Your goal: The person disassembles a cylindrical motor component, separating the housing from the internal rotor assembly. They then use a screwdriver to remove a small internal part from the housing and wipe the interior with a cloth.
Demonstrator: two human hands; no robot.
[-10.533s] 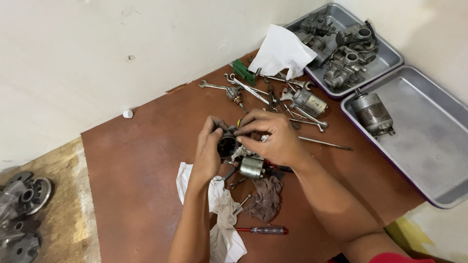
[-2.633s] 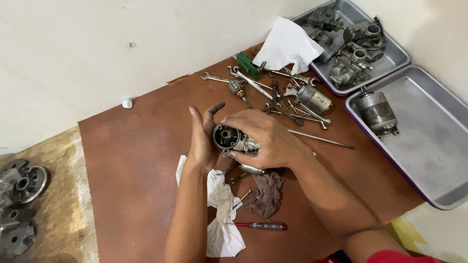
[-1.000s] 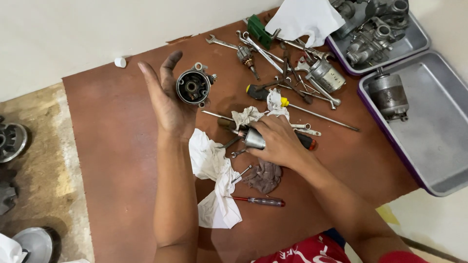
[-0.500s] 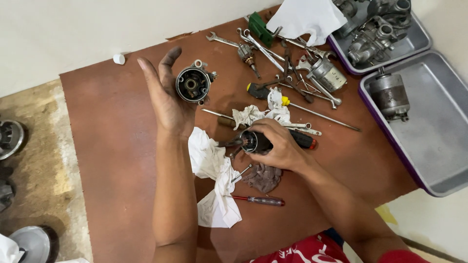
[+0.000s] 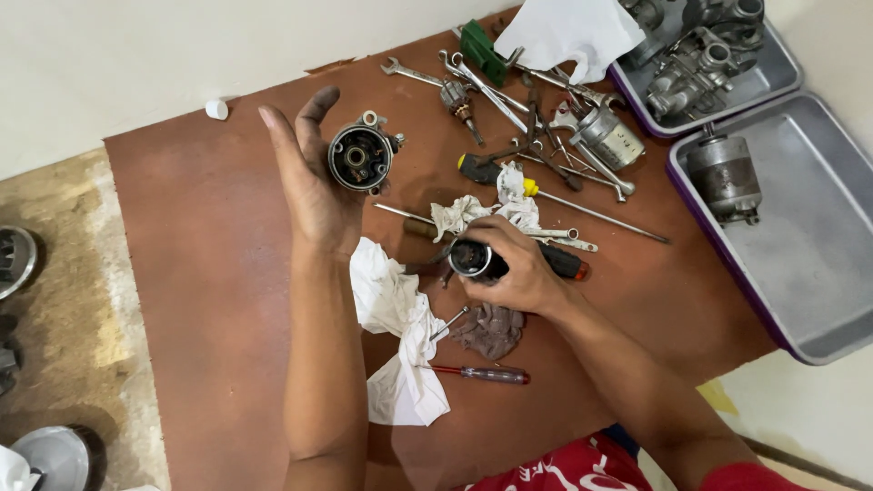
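My left hand [image 5: 314,186] is raised above the brown board, palm up, with a round grey metal motor end cap [image 5: 360,156] held at the fingertips, its open face toward me. Lower and to the right, my right hand [image 5: 511,268] grips a short metal cylinder part [image 5: 469,258] just above the board, beside a black-handled screwdriver [image 5: 564,264]. A crumpled white rag [image 5: 393,314] lies under and between the two hands. A dark grey cloth [image 5: 491,329] sits just below my right hand.
Several spanners and rods [image 5: 509,91] lie at the board's far side with a cylindrical motor body [image 5: 607,136]. Two grey trays [image 5: 818,264] stand on the right, one holding a motor housing [image 5: 724,177]. A small red-handled screwdriver [image 5: 482,374] lies near me. Metal parts [image 5: 14,259] sit on the floor at left.
My left hand lifted the end cap up and away to the left. My right hand dropped to the board and closed on the small metal cylinder.
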